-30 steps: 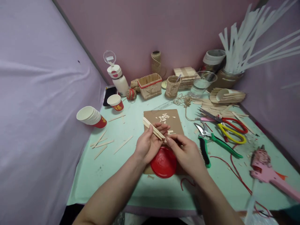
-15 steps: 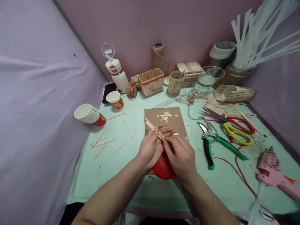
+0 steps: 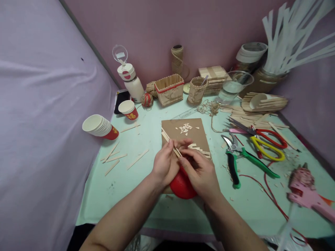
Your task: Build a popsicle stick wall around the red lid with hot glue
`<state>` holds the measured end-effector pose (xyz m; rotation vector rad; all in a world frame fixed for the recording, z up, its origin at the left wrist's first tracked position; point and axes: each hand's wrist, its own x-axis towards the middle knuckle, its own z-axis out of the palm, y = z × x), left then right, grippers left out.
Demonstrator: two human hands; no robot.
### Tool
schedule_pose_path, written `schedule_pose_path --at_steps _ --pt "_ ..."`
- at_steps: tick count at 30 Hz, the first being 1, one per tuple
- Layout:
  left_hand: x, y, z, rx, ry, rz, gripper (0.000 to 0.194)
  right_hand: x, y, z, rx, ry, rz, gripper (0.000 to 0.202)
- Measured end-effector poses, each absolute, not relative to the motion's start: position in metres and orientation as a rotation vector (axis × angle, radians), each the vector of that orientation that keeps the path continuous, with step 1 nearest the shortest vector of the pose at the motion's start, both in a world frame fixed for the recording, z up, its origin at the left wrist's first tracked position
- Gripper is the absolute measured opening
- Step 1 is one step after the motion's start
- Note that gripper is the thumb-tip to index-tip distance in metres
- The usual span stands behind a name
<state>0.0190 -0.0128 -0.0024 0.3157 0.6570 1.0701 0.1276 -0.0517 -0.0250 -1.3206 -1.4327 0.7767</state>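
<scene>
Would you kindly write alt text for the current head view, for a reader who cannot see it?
A person's left hand holds thin wooden sticks, the right hand at their near ends, above brown cardboard and a red lid or dish on a green table. Pruning shears, scissors and a pink glue gun lie at right; stacked paper cups at left.

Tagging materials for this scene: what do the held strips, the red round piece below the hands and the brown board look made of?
Held strips: likely bare wood; pale, matte, unpainted look.
Red round piece: probably plastic; smooth, evenly coloured.
Brown board: perhaps cardboard; flat, matte brown, though thin fibreboard isn't ruled out.
</scene>
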Motion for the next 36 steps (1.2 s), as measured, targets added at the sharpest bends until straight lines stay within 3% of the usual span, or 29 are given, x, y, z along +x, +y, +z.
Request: schedule_pose_path --at_steps 13,27,32,36 --pt "0.027 -0.020 -0.007 0.280 0.700 1.079 0.029 0.121 -0.051 -0.019 -1.393 -1.166 1.012 0.007" --pt "0.005 -0.001 -0.002 0.613 0.939 1.019 0.028 0.136 -0.044 -0.027 -1.305 -0.841 1.184 0.020" --pt "0.004 0.001 -0.004 0.601 1.011 0.965 0.027 0.134 -0.048 -0.029 -1.331 -0.957 1.120 0.017" --pt "0.006 0.001 -0.007 0.596 1.013 0.992 0.025 0.134 -0.052 -0.033 -1.389 -1.217 0.843 0.012"
